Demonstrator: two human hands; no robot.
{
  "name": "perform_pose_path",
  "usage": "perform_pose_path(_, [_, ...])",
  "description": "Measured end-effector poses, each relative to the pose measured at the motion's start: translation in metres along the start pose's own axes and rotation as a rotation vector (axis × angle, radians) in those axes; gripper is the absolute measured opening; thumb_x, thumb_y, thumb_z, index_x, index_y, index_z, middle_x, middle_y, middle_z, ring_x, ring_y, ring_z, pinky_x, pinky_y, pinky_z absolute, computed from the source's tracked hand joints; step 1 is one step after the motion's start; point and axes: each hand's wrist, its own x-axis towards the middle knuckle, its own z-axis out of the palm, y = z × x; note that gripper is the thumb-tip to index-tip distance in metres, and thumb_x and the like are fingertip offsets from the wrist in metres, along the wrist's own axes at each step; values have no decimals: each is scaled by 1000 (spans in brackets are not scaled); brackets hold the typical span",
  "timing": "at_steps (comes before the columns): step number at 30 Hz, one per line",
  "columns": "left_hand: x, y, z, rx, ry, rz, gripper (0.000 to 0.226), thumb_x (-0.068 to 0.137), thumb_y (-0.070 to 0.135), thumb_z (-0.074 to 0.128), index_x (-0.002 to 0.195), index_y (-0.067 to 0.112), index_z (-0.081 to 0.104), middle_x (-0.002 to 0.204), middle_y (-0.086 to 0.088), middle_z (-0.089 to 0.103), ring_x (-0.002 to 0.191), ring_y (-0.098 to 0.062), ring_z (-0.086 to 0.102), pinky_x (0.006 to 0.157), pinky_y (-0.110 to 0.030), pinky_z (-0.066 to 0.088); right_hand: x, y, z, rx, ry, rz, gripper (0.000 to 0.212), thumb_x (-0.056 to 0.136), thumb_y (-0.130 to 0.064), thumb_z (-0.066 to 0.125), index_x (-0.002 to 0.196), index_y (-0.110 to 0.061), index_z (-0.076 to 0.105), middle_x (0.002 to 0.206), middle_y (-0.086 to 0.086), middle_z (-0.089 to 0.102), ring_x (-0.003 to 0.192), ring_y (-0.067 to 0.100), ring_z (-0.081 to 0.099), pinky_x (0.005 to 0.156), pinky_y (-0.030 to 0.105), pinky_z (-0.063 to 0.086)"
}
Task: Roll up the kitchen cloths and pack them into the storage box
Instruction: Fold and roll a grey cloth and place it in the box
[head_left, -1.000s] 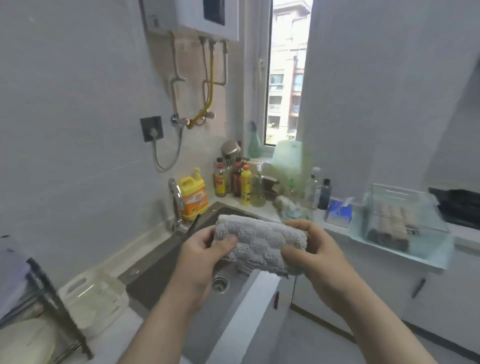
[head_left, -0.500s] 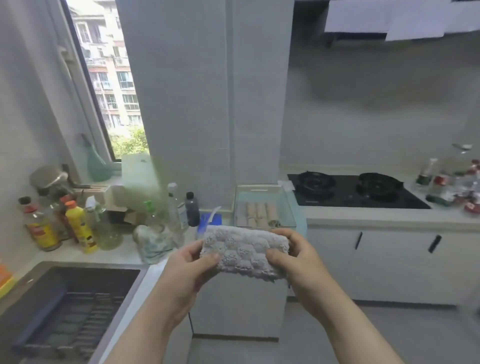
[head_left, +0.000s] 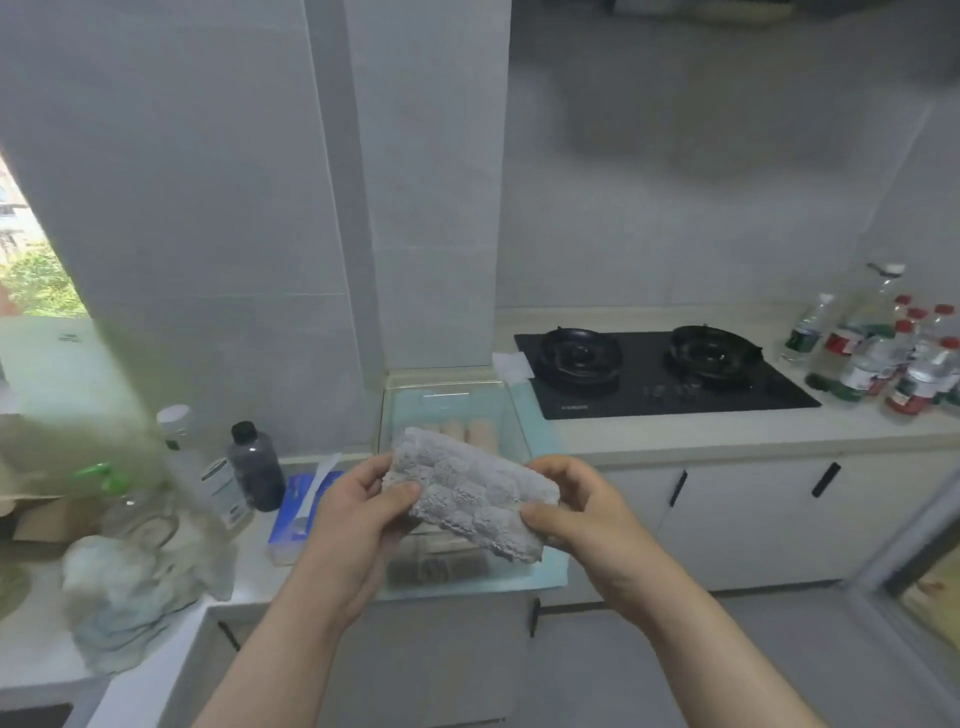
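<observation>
Nubby grey cloth; clear plastic storage box; glossy black hob.

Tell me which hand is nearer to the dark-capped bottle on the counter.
Left. The left hand grips the grey cloth just right of the dark bottle; the right hand holds the cloth's far end, farther away.

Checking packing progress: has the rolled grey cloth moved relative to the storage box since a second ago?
Yes. The rolled grey cloth was left of the storage box; now it's directly over it.
</observation>
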Motion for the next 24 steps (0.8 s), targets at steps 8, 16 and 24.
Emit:
perform_pose_path(8, [149, -10, 17, -19, -243, -213, 38, 67, 1, 60, 105, 0, 67, 96, -20, 71, 85, -28, 68, 72, -37, 58, 126, -7, -24, -21, -125, 159, 49, 60, -35, 75, 97, -10, 56, 95, 12, 66, 84, 24, 63, 74, 34, 50])
perform_pose_path(16, [214, -57, 42, 154, -230, -293, 26, 92, 1, 56, 114, 10, 65, 106, -15, 72, 96, -27, 69, 85, -41, 56, 195, 20, -41, -174, -6, 366, 34, 68, -24, 67, 101, -17, 64, 96, 6, 73, 88, 24, 70, 73, 37, 56])
perform_pose_path(24, [222, -97, 50, 192, 272, -505, 13, 89, 11, 56, 76, 8, 59, 77, -9, 58, 75, -24, 55, 75, -37, 47, 223, 60, -22, -687, 89, 409, 18, 83, -29, 53, 95, -22, 42, 90, -7, 58, 80, 15, 57, 55, 22, 37])
